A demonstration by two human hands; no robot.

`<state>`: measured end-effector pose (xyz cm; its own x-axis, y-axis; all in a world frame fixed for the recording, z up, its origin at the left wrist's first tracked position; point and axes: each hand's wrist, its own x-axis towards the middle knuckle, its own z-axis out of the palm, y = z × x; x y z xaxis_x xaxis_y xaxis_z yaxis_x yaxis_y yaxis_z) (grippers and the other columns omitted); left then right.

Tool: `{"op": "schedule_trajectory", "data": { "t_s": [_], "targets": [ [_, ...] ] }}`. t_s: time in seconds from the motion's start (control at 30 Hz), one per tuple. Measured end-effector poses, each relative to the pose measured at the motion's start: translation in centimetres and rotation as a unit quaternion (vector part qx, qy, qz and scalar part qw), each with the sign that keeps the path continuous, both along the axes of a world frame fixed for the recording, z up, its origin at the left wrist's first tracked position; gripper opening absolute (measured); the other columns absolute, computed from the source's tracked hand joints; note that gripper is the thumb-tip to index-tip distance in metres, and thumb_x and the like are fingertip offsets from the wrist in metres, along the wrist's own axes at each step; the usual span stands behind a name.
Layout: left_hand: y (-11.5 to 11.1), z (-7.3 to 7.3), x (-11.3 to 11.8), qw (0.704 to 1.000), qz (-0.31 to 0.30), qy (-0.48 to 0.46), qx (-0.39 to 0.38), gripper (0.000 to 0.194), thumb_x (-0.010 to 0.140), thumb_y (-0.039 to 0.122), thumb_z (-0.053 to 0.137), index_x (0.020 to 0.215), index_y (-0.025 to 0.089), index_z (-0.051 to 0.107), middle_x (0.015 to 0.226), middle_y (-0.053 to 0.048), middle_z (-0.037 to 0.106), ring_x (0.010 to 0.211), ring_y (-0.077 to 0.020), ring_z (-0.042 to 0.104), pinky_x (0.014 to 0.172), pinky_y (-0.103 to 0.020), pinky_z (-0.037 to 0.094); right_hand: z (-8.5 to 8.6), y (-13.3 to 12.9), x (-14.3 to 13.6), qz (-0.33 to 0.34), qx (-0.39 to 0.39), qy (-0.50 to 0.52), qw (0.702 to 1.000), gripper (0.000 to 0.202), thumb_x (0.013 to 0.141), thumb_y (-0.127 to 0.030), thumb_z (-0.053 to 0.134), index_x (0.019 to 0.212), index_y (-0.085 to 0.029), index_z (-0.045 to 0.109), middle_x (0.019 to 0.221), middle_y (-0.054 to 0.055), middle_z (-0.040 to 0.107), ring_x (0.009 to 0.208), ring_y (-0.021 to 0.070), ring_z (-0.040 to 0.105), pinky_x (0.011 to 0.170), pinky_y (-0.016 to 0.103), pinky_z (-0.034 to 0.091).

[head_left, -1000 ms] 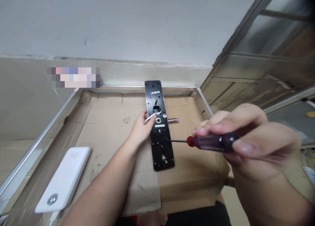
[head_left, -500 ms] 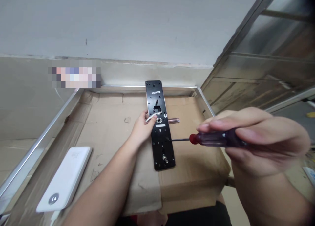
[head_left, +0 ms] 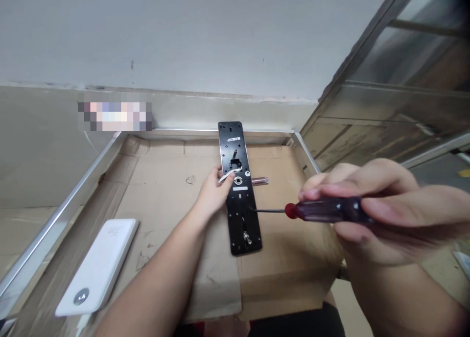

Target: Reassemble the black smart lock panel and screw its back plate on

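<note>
Showing black faceplate (head_left: 244,200), long, narrow, rounded corners, white label (head_left: 240,188).

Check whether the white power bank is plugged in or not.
Plugged in at its near end: a white cable meets the power bank there.

A lock plate (head_left: 244,200) runs away from the wearer above the middle of the cardboard (head_left: 157,180) lining a table (head_left: 187,131), a wall (head_left: 220,38) behind. The left hand (head_left: 216,190) is at the plate's left edge, a handle (head_left: 261,181) juts out right, and a power bank (head_left: 101,263) lies near left. From the right, a screwdriver (head_left: 323,209) in the right hand (head_left: 392,200) points left.
</note>
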<state>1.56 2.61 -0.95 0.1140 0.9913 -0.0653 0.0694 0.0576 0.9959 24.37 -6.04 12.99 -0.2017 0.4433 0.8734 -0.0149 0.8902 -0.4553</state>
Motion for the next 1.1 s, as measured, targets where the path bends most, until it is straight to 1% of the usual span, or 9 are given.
{"op": "schedule_trajectory", "data": {
  "t_s": [0.1,0.2,0.3,0.4,0.6,0.77,0.87,1.03,1.1],
  "targets": [
    [-0.1,0.3,0.0,1.000,0.001,0.010,-0.011,0.052,0.090,0.043,0.069,0.132,0.016,0.057,0.117,-0.014,0.073,0.102,-0.0264,0.072,0.092,-0.041,0.056,-0.1,0.3,0.0,-0.024,-0.006,0.023,0.999,0.062,0.058,-0.001,0.087,0.111,-0.031,0.076,0.100,0.000,0.067,0.077,0.0189,0.070,0.063,0.039,0.068],
    [-0.2,0.5,0.0,1.000,0.003,0.019,-0.007,0.050,0.091,0.044,0.067,0.132,0.016,0.057,0.121,-0.015,0.072,0.106,-0.0268,0.072,0.096,-0.042,0.054,0.2,0.3,-0.1,-0.026,0.055,-0.024,0.998,0.052,0.074,-0.016,0.078,0.125,-0.026,0.071,0.113,0.008,0.073,0.090,0.0262,0.074,0.064,0.042,0.069],
    [-0.2,0.3,0.0,1.000,-0.004,0.006,0.005,0.050,0.092,0.045,0.066,0.132,0.017,0.057,0.124,-0.014,0.072,0.110,-0.0268,0.071,0.098,-0.042,0.054,0.7,0.1,-0.3,-0.014,0.056,-0.047,0.997,0.047,0.082,-0.012,0.068,0.129,-0.016,0.069,0.123,0.014,0.074,0.101,0.0320,0.076,0.069,0.046,0.070],
    [-0.1,0.0,0.0,1.000,-0.004,-0.010,0.003,0.050,0.090,0.045,0.068,0.132,0.018,0.057,0.124,-0.014,0.072,0.109,-0.0269,0.071,0.096,-0.042,0.055,0.8,-0.4,-0.2,-0.012,0.043,-0.052,0.998,0.051,0.075,-0.006,0.076,0.125,-0.015,0.071,0.121,0.015,0.075,0.091,0.0306,0.078,0.063,0.043,0.071],
    [-0.1,0.1,0.0,1.000,-0.006,0.006,0.007,0.049,0.092,0.046,0.066,0.131,0.017,0.057,0.122,-0.015,0.072,0.108,-0.0270,0.071,0.097,-0.043,0.054,0.5,-0.3,0.3,-0.034,-0.046,-0.009,0.998,0.056,0.055,-0.004,0.093,0.101,-0.032,0.077,0.092,-0.001,0.073,0.076,0.0174,0.072,0.068,0.037,0.069],
    [-0.2,0.1,0.0,1.000,-0.009,-0.003,0.010,0.049,0.091,0.047,0.067,0.129,0.018,0.058,0.122,-0.014,0.073,0.109,-0.0269,0.071,0.096,-0.042,0.055,1.2,0.0,-0.4,-0.016,0.056,-0.047,0.997,0.043,0.081,-0.016,0.077,0.123,-0.018,0.072,0.123,0.015,0.074,0.096,0.0311,0.077,0.067,0.046,0.070],
    [-0.1,-0.1,0.0,1.000,-0.009,-0.009,0.001,0.052,0.090,0.047,0.068,0.131,0.017,0.057,0.124,-0.015,0.072,0.110,-0.0275,0.071,0.096,-0.042,0.055,1.1,-0.4,-0.5,-0.007,0.042,-0.045,0.998,0.045,0.079,-0.007,0.077,0.123,-0.014,0.072,0.117,0.016,0.077,0.087,0.0289,0.079,0.061,0.040,0.071],
    [-0.2,0.1,0.0,1.000,-0.008,0.008,0.009,0.050,0.092,0.047,0.066,0.131,0.018,0.057,0.124,-0.015,0.072,0.109,-0.0269,0.071,0.097,-0.043,0.055,0.3,-0.5,-0.1,-0.026,-0.066,-0.002,0.997,0.050,0.064,-0.010,0.092,0.105,-0.033,0.077,0.090,0.002,0.075,0.077,0.0193,0.075,0.071,0.035,0.069],
    [-0.3,0.3,0.0,1.000,-0.007,0.008,0.012,0.049,0.092,0.047,0.066,0.130,0.017,0.058,0.121,-0.014,0.073,0.107,-0.0263,0.072,0.095,-0.041,0.056,0.4,-0.3,-0.6,-0.028,-0.106,0.011,0.994,0.049,0.062,-0.013,0.094,0.099,-0.038,0.075,0.090,0.000,0.072,0.081,0.0181,0.074,0.076,0.036,0.068]
  ]
}}
